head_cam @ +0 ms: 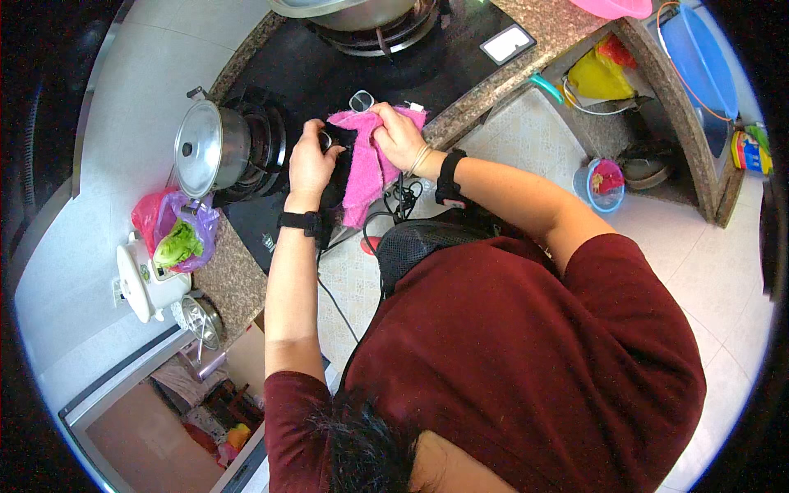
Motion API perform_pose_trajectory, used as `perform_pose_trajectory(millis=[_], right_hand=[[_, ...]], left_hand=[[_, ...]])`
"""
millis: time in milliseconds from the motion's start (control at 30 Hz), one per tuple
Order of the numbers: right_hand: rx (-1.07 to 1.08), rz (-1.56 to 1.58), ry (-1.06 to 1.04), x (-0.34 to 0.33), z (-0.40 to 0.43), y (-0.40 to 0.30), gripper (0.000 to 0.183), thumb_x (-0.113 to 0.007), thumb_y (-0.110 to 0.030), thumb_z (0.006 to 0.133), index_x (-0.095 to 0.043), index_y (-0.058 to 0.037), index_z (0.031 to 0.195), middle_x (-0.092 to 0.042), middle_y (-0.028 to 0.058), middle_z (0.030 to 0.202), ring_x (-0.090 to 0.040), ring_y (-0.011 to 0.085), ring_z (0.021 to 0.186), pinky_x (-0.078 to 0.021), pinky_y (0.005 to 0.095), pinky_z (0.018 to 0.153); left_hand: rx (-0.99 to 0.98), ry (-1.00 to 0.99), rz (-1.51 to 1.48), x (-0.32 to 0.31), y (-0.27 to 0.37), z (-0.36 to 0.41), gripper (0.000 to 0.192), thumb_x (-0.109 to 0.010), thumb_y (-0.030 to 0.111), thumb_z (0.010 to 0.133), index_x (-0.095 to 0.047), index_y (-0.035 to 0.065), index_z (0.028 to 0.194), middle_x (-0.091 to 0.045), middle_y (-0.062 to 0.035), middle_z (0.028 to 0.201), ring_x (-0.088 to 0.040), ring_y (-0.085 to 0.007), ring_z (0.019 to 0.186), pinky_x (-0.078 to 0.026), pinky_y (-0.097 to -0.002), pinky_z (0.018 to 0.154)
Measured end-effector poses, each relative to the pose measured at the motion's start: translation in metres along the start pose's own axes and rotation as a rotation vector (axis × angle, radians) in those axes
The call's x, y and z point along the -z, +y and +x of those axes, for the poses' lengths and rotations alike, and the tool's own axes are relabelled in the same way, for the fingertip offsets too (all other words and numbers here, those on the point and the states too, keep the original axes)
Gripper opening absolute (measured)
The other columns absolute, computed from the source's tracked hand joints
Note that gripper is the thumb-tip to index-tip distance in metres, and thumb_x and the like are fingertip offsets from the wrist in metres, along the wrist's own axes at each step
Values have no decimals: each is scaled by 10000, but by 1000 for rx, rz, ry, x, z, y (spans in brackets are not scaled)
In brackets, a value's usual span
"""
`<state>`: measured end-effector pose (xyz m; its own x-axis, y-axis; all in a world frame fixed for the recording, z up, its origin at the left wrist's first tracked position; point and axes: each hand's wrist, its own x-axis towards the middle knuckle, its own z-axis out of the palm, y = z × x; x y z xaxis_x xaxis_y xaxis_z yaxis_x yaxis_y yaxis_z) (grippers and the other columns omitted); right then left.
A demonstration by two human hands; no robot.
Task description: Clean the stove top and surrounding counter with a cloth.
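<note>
My right hand [397,137] grips a pink cloth [363,179], which hangs over the front edge of the black gas cooktop [320,77]. Just beyond that hand a round stove knob [361,100] shows beside the cloth. My left hand [312,161] is at a second round knob [325,141], with thumb and fingers around it; the fingers partly cover the knob. A lidded metal pot [206,150] stands on the burner to the left, and a large metal pan [351,13] on the far burner.
A phone-like flat device [508,44] lies near the cooktop's edge. Lettuce [179,244] in a purple plastic bag and a white rice cooker [145,283] stand on the left counter. A small blue bin [599,185] is on the floor at right. Black cables [402,200] hang before me.
</note>
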<state>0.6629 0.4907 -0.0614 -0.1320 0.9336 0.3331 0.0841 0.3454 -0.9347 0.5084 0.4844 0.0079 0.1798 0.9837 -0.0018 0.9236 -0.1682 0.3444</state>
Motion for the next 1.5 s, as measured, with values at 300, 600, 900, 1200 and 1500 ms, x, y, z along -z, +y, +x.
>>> perform_pose_trajectory(millis=[300,600,900,1200,1500], right_hand=[[-46,-32,-40,2,0,0,262,-390,-65,709,-397,22,956,-507,226,841,-493,360,802,-395,372,717],[83,57,-54,-31,18,-18,287,-383,38,697,-405,-24,976,-536,149,822,-535,253,828,-401,302,736],[-55,-388,-626,-53,71,-21,232,-467,-119,691,-518,-59,909,-553,157,864,-530,294,818,-419,341,713],[72,-535,-684,-57,67,-14,392,-567,-196,634,-506,-32,985,-556,160,881,-523,294,844,-405,339,754],[88,-405,-491,-62,65,-11,243,-577,-170,629,-547,-54,840,-559,157,785,-535,310,761,-428,352,671]], left_hand=[[316,199,-139,-5,0,-7,379,-729,279,522,-564,-13,698,-566,-132,616,-551,-223,554,-434,-305,533],[235,435,-412,-37,-15,-26,294,-632,94,645,-554,-17,906,-547,-118,789,-526,-174,654,-422,-261,611],[241,613,-414,-54,-18,-31,135,-486,-33,645,-565,-33,755,-550,-147,752,-546,-266,689,-430,-296,633],[213,623,-474,-52,-18,-30,127,-494,-22,612,-567,-24,716,-534,-145,747,-528,-277,695,-423,-315,630],[216,579,-400,-63,-31,-28,133,-487,-22,612,-573,-18,713,-529,-149,771,-523,-275,713,-420,-306,653]])
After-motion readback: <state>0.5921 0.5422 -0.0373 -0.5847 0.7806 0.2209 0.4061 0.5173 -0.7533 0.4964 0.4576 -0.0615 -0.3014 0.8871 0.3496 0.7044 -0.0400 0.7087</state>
